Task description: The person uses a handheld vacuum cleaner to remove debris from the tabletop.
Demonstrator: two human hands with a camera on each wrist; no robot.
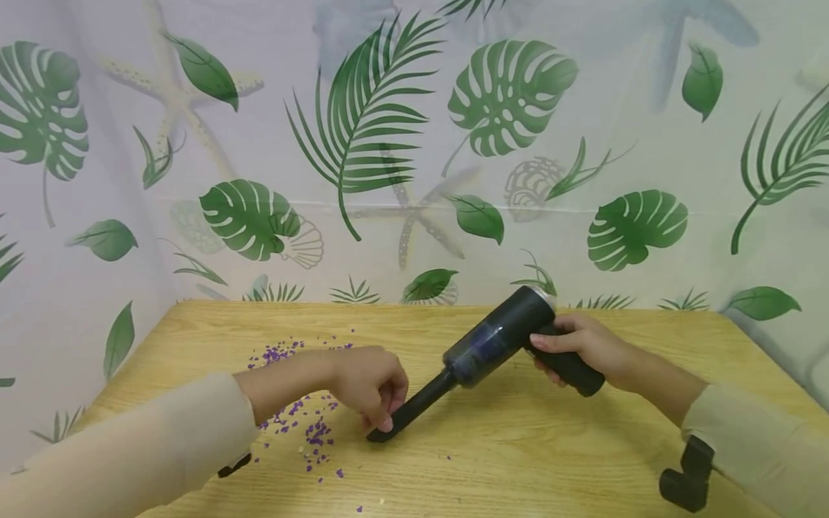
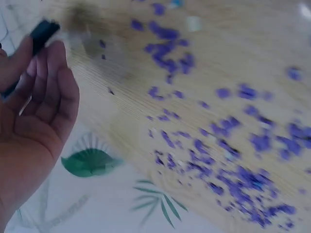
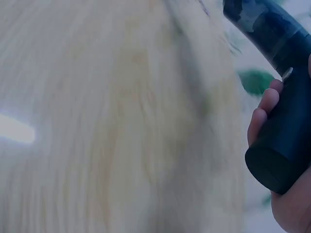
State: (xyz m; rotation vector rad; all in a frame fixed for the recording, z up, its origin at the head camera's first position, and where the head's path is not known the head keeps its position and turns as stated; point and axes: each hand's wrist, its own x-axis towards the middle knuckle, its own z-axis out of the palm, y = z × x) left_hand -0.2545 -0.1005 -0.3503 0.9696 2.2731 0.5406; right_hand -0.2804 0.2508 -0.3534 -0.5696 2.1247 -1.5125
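Note:
A black handheld vacuum cleaner (image 1: 495, 338) with a clear dust cup slants across the middle of the head view. My right hand (image 1: 599, 349) grips its handle (image 3: 286, 131), fingers wrapped round it in the right wrist view. Toward the lower left runs its narrow nozzle (image 1: 424, 399). Near the tip, my left hand (image 1: 372, 381) holds the nozzle between thumb and curled fingers; the left wrist view shows the dark tip (image 2: 44, 33) sticking out past the thumb. Small purple scraps (image 1: 317, 432) lie scattered beside and beneath the left forearm, which hides some of them.
The wooden table (image 1: 550, 460) carries all of this. A few pale and blue bits lie among the scraps in the left wrist view. Behind the table's far edge hangs a leaf-patterned sheet (image 1: 550, 252). Both sleeved wrists have black mounts (image 1: 689, 475) strapped on.

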